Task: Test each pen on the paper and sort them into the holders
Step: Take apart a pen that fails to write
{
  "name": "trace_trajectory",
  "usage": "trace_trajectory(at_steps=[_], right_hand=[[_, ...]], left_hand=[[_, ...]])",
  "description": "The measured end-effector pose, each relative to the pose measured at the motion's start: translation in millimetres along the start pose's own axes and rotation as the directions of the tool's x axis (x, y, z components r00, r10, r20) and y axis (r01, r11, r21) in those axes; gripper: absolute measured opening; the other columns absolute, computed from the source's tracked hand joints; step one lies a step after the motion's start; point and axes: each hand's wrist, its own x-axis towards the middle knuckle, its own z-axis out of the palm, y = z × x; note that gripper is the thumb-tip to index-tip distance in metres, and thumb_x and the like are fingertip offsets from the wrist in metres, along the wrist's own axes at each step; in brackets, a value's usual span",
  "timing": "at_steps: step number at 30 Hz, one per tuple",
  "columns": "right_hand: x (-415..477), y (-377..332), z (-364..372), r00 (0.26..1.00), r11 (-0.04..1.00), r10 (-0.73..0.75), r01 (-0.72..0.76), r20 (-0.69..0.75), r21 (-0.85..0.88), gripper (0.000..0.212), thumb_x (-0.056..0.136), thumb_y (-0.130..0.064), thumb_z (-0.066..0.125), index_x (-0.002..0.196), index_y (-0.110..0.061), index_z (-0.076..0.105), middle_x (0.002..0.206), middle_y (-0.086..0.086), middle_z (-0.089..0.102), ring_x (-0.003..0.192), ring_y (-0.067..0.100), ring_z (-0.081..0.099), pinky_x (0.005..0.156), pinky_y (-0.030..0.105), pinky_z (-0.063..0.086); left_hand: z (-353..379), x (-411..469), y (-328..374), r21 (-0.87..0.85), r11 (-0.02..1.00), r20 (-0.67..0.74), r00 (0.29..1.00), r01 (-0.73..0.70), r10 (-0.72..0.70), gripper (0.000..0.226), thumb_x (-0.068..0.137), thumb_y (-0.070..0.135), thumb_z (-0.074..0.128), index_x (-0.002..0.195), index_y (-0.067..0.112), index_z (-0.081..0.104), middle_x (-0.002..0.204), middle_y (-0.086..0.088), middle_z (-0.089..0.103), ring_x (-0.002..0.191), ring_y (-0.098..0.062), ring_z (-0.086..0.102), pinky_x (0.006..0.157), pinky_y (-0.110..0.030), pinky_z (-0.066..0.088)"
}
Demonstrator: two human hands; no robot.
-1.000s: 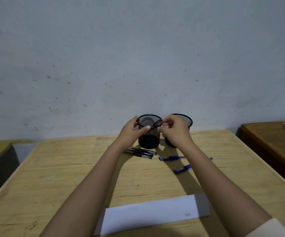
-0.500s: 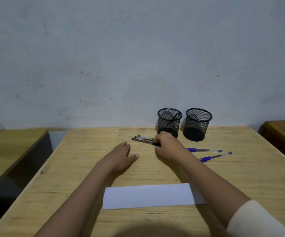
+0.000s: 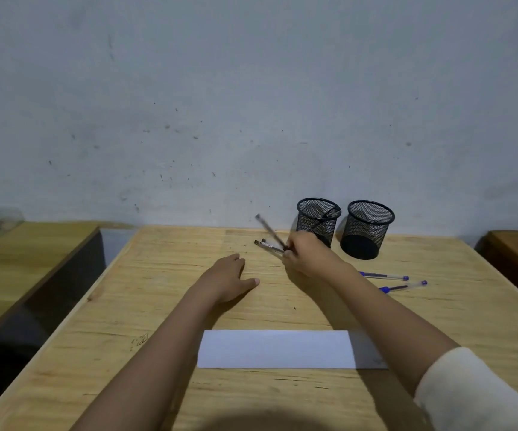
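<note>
While right hand [image 3: 309,256] fingers [image 3: 292,247] pinch black pen [image 3: 269,229], left hand [image 3: 226,276] flat, 2 holders [image 3: 315,226] [image 3: 367,233] behind

A: What is the bench [image 3: 158,306] made of?

B: Pale wood with the grain showing and a dull sheen. The paper [image 3: 276,349] is white, smooth and matt.

A: The left holder [image 3: 315,225] and the right holder [image 3: 367,234]?

B: Black wire mesh, metal by the look, matt. The blue pens [image 3: 385,276] have clear plastic barrels. The wall [image 3: 251,104] is matt paint, scuffed. The sleeve [image 3: 475,390] is cream cloth.
</note>
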Motion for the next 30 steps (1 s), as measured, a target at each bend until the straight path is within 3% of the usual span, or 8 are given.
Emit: trace_trajectory(at_steps=[2, 3, 6, 9, 12, 16, 21, 30], right_hand=[[-6, -4, -8, 0.991, 0.955, 0.084, -0.051, -0.101, 0.291, 0.008, 0.085, -0.017, 0.059, 0.082, -0.011, 0.055, 0.076, 0.004, 0.058, 0.070, 0.019, 0.054, 0.061, 0.029, 0.042], [-9, -5, -12, 0.980, 0.910, 0.136, -0.067, -0.142, 0.409, 0.009, 0.082, -0.016, 0.062, 0.079, -0.011, 0.055, 0.074, 0.004, 0.060, 0.068, 0.017, 0.055, 0.062, 0.027, 0.044], [-19, -6, -25, 0.961, 0.622, 0.256, -0.082, -0.103, 0.778, 0.010, 0.078, -0.008, 0.063, 0.071, -0.010, 0.057, 0.079, 0.012, 0.065, 0.080, 0.023, 0.068, 0.074, 0.031, 0.056], [-35, -7, -36, 0.968, 0.230, 0.248, -0.008, -0.051, 0.973, 0.016, 0.080, 0.008, 0.060, 0.069, -0.003, 0.055, 0.074, 0.010, 0.062, 0.079, 0.021, 0.067, 0.081, 0.028, 0.057], [-50, -6, -41, 0.970, 0.098, 0.230, 0.055, -0.076, 0.994, 0.009, 0.078, 0.010, 0.063, 0.076, 0.002, 0.061, 0.072, 0.008, 0.067, 0.076, 0.019, 0.070, 0.085, 0.028, 0.056], [-64, -6, -46, 0.969, 0.067, 0.231, 0.080, -0.093, 0.995, 0.007, 0.078, 0.011, 0.062, 0.084, 0.007, 0.061, 0.075, 0.010, 0.067, 0.075, 0.019, 0.071, 0.086, 0.028, 0.055], [-74, -3, -50, 0.965, 0.145, 0.231, 0.095, -0.127, 0.985, 0.015, 0.078, 0.008, 0.063, 0.092, 0.012, 0.061, 0.082, 0.016, 0.067, 0.083, 0.024, 0.069, 0.088, 0.031, 0.054], [-83, 0, -61, 0.964, 0.207, 0.219, 0.105, -0.151, 0.973, 0.010, 0.077, 0.009, 0.064, 0.079, -0.001, 0.066, 0.074, 0.008, 0.072, 0.078, 0.023, 0.071, 0.082, 0.027, 0.056]], left_hand=[[-5, -3, 6, -0.093, 0.996, -0.092, 0.996, 0.010, -0.019, 0.037, 0.089, 0.046, 0.053, 0.080, 0.010, 0.052, 0.105, -0.015, 0.056, 0.101, -0.030, 0.054, 0.075, -0.034, 0.042], [-7, -5, 11, -0.213, 0.977, -0.140, 0.990, -0.012, -0.019, 0.037, 0.089, 0.043, 0.054, 0.078, 0.008, 0.054, 0.093, -0.017, 0.058, 0.090, -0.031, 0.056, 0.070, -0.034, 0.041], [-14, -10, 27, -0.645, 0.745, -0.244, 0.970, -0.171, 0.012, 0.025, 0.091, 0.037, 0.055, 0.096, 0.015, 0.066, 0.094, -0.009, 0.067, 0.087, -0.020, 0.063, 0.082, -0.038, 0.050], [-18, -14, 42, -0.815, 0.490, -0.332, 0.942, -0.309, 0.041, 0.015, 0.091, 0.026, 0.057, 0.100, 0.019, 0.067, 0.092, -0.004, 0.068, 0.092, -0.017, 0.064, 0.092, -0.034, 0.052], [-23, -21, 56, -0.859, 0.344, -0.389, 0.920, -0.379, 0.041, 0.018, 0.089, 0.016, 0.060, 0.105, 0.012, 0.067, 0.087, -0.006, 0.069, 0.085, -0.011, 0.066, 0.085, -0.021, 0.053], [-26, -24, 67, -0.852, 0.326, -0.418, 0.907, -0.409, 0.046, 0.011, 0.085, 0.014, 0.065, 0.095, 0.016, 0.071, 0.083, -0.002, 0.071, 0.079, -0.006, 0.067, 0.080, -0.018, 0.052], [-23, -28, 82, -0.851, 0.326, -0.403, 0.910, -0.411, 0.097, 0.012, 0.085, 0.009, 0.064, 0.095, 0.012, 0.071, 0.083, -0.004, 0.071, 0.078, -0.007, 0.067, 0.080, -0.018, 0.053], [-29, -32, 95, -0.864, 0.297, -0.404, 0.912, -0.407, 0.076, 0.017, 0.081, 0.001, 0.067, 0.097, -0.003, 0.070, 0.073, 0.000, 0.072, 0.067, -0.009, 0.070, 0.070, -0.016, 0.054]])
